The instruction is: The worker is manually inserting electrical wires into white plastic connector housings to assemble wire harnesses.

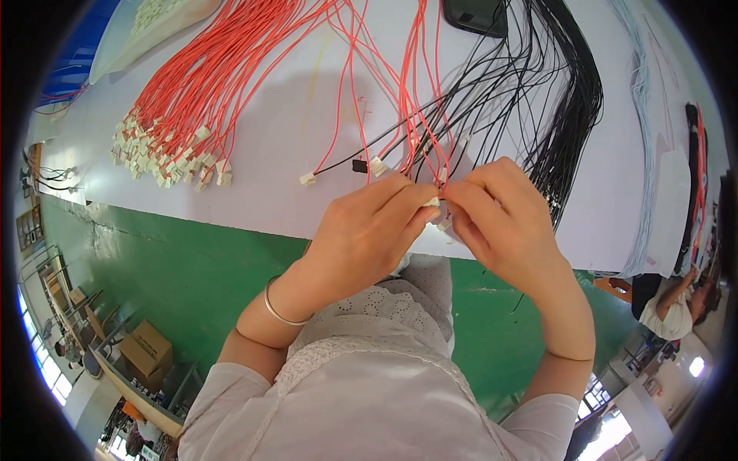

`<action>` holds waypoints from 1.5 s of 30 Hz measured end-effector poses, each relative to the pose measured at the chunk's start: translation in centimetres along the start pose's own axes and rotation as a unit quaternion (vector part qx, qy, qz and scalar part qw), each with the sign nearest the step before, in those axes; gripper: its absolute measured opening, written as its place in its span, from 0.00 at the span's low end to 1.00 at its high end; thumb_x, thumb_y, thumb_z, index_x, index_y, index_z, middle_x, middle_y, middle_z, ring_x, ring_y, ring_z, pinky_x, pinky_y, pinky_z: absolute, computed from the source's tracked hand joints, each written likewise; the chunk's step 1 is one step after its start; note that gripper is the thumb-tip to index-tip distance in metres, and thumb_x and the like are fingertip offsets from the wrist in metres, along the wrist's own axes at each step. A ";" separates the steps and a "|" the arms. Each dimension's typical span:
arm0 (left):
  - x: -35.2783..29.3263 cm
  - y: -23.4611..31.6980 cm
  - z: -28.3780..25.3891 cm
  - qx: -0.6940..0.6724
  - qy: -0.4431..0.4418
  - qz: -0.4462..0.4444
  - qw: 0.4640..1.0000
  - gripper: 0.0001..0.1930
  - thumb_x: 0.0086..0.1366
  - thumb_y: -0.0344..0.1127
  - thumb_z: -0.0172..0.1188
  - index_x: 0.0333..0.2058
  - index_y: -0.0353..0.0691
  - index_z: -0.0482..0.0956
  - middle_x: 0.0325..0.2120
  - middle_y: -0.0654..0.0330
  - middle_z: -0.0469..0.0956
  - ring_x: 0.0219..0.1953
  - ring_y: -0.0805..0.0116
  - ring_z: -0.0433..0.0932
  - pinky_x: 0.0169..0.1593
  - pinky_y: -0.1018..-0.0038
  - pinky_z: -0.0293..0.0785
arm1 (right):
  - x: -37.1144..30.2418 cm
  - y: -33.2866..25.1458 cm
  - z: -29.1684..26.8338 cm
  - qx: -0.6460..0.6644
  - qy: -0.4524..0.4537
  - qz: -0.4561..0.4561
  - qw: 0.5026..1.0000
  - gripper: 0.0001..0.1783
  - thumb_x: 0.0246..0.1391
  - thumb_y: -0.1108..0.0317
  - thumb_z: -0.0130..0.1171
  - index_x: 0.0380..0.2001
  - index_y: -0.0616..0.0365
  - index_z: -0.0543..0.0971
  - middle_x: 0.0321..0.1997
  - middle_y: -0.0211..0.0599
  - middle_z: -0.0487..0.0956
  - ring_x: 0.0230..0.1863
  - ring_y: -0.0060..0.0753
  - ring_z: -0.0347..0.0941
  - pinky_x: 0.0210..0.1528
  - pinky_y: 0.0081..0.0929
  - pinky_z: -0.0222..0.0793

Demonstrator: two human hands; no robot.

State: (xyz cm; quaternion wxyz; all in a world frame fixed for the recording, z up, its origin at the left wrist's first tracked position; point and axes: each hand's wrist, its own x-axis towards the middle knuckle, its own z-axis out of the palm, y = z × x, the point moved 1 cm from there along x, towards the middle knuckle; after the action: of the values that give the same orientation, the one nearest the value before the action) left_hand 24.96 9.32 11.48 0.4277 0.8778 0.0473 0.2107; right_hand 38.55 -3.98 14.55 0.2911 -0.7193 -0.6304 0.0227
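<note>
My left hand (pixel 369 223) pinches a small white connector (pixel 431 203) above the table's near edge. Close against it, my right hand (pixel 503 215) is closed with thumb and forefinger on a thin wire at that connector; the fingertips partly hide which wire. Just beyond my hands lie several red wires (pixel 411 92) and black wires (pixel 461 84), some ending in white connectors (pixel 307 179). A small black connector (pixel 359 165) rests beside another white one. To the left spreads a thick bundle of red wires (pixel 223 61) whose ends carry many white connectors (pixel 173 157).
A long black wire bundle (pixel 576 92) curves down the right of the white table (pixel 269 154), with pale blue wires (pixel 639 138) farther right. A dark device (pixel 477 15) and a white tray (pixel 138 38) of small parts stand at the back. Another person (pixel 669 307) is at far right.
</note>
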 end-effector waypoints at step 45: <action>-0.7 -1.4 -2.9 -0.162 0.099 -0.199 0.961 0.04 0.65 0.29 0.62 0.35 0.34 0.79 0.19 0.69 0.71 0.18 0.85 0.58 0.21 0.82 0.54 | -0.2 5.7 -0.7 -0.150 0.006 0.068 0.986 0.11 0.47 0.78 0.64 0.36 0.56 0.81 0.40 0.32 0.78 0.37 0.37 0.74 0.39 0.30 0.72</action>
State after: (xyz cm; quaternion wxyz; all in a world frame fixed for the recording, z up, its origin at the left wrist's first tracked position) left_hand 23.28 12.10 11.73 0.5903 0.7444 0.2289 0.2122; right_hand 43.92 -4.62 12.54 0.1815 -0.7961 -0.5745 -0.0567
